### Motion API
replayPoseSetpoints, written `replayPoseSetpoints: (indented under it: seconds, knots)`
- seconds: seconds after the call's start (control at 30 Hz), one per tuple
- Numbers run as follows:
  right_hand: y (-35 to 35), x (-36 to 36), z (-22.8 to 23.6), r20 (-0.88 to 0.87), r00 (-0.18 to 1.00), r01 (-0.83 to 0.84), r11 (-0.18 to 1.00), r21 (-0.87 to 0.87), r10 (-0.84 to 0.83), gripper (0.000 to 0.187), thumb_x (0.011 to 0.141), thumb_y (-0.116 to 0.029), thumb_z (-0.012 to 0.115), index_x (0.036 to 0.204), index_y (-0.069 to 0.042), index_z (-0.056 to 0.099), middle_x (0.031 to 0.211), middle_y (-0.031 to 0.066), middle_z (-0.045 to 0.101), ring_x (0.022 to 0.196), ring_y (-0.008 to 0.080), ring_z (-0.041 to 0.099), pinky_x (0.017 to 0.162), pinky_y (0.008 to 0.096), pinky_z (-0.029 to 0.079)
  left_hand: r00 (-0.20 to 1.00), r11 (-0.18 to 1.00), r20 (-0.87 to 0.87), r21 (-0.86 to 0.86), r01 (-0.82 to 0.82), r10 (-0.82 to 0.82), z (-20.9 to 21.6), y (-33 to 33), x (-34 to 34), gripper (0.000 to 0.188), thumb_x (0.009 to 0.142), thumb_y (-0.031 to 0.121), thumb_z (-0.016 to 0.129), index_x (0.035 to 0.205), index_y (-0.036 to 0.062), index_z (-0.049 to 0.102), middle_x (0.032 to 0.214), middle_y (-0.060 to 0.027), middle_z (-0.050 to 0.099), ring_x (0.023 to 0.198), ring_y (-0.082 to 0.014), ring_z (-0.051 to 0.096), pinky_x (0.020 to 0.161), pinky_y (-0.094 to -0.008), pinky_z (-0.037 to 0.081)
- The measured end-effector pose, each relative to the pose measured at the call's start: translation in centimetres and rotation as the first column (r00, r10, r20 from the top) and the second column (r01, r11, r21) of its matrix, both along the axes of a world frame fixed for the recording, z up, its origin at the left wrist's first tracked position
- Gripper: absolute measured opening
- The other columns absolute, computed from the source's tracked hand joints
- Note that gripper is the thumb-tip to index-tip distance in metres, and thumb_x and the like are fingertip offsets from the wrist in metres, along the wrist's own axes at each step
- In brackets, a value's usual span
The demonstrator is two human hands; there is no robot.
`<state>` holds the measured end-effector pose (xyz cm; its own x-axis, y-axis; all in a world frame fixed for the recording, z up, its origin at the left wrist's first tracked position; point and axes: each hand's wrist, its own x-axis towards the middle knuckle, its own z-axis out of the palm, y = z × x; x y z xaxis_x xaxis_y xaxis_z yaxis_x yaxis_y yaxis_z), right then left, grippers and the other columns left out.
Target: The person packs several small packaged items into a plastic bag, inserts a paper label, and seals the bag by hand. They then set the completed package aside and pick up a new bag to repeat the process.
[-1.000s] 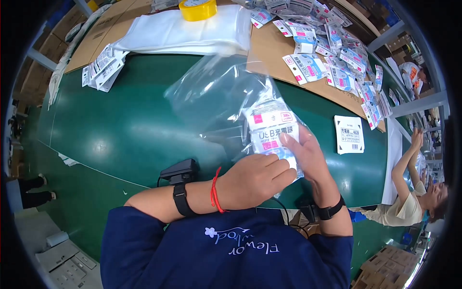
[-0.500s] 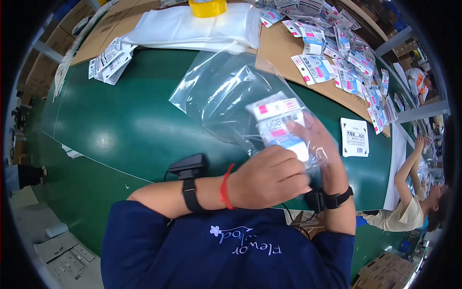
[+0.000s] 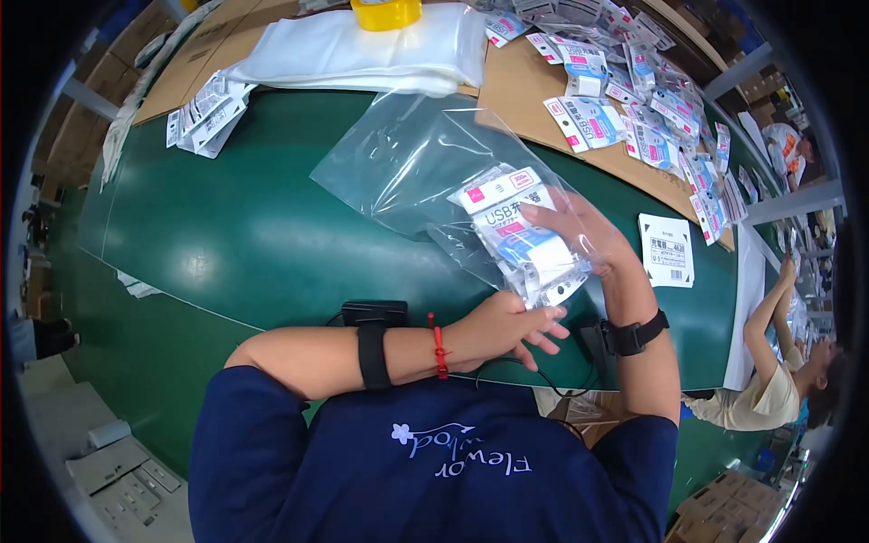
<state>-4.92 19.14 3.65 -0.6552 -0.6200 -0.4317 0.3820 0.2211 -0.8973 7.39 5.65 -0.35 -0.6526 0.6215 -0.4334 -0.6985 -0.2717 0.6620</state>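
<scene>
A large clear plastic bag (image 3: pixel 380 172) stretches over the green table in front of me. Inside its near end is a small stack of white, pink and blue packaged chargers (image 3: pixel 516 222). My right hand (image 3: pixel 584 231) reaches into the bag's mouth and grips the stack from its right side, thumb on top; its other fingers are partly hidden. Clear film lies over that wrist. My left hand (image 3: pixel 498 330) is at the near edge of the bag, just below the stack. Its thumb and forefinger seem to pinch the film, while the other fingers extend loosely.
More packaged chargers (image 3: pixel 665 149) lie heaped on cardboard at the far right. Stacked clear bags (image 3: pixel 362 54) with a yellow tape roll (image 3: pixel 386 13) are at the back. White labels (image 3: pixel 667 253) sit at right, folded printed sheets (image 3: pixel 210 113) at left. A co-worker (image 3: pixel 769 371) is at right.
The charger stack has turned and shifted slightly left inside the bag, showing its front more plainly. My left hand has dropped lower and left, its fingers loosened from a curled fist.
</scene>
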Motion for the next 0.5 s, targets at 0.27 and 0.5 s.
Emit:
replayPoseSetpoints:
  seconds: [0.27,0.5]
  knots:
    - [-4.0,1.1,-3.5,-0.072,0.957,0.265,0.945,-0.191,-0.282,0.042,0.093,-0.021,0.059,0.126,0.003,0.047,0.114,0.0122,0.061,0.100,0.0171,0.060,0.084,0.0299,0.050,0.973,0.976,-0.079,-0.033,0.215,-0.217,-3.1,4.8,3.9,0.045,0.099,0.032,0.044,0.124,-0.0052,0.050,0.110,-0.0194,0.062,0.090,-0.0223,0.066,0.057,-0.0281,0.056]
    - [-3.1,2.0,-2.7,-0.163,0.946,0.273,0.960,-0.059,-0.279,0.062,0.094,-0.018,0.056,0.144,0.003,0.025,0.123,0.0157,0.055,0.096,0.0200,0.064,0.084,0.0302,0.052,0.922,0.943,-0.199,-0.106,0.316,-0.332,-2.6,4.4,3.7,0.043,0.100,0.032,0.042,0.119,-0.0061,0.052,0.100,-0.0180,0.066,0.082,-0.0210,0.067,0.056,-0.0280,0.056]
